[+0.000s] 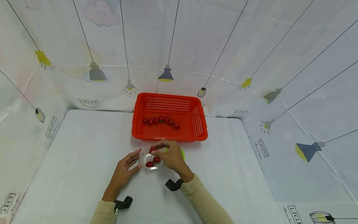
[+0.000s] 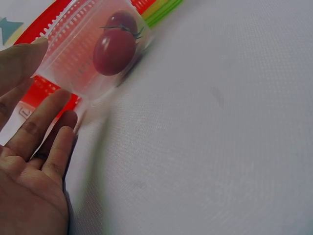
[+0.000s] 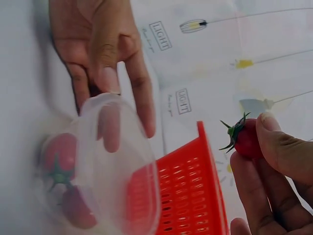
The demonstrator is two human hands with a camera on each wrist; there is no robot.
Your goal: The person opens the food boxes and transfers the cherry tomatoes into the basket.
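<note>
My right hand (image 1: pixel 172 157) pinches a cherry tomato (image 3: pixel 248 139) with a green stem between thumb and fingers, above the clear plastic cup (image 1: pixel 143 157). Two more cherry tomatoes (image 1: pixel 149 164) lie in the bottom of that cup, seen through its wall in both wrist views. My left hand (image 1: pixel 126 169) is at the cup's left side, its fingers extended and thumb apart. In the left wrist view, the thumb is by the cup's rim and the other fingers lie beside its wall; whether they all touch, I cannot tell.
Behind the cup stands a red perforated basket (image 1: pixel 167 135) with several cherry tomatoes (image 1: pixel 161 119) in a curved row. A bright green round thing (image 1: pixel 183 154) lies partly hidden under my right hand. The white table (image 1: pixel 92 146) meets a printed wall sheet at the back.
</note>
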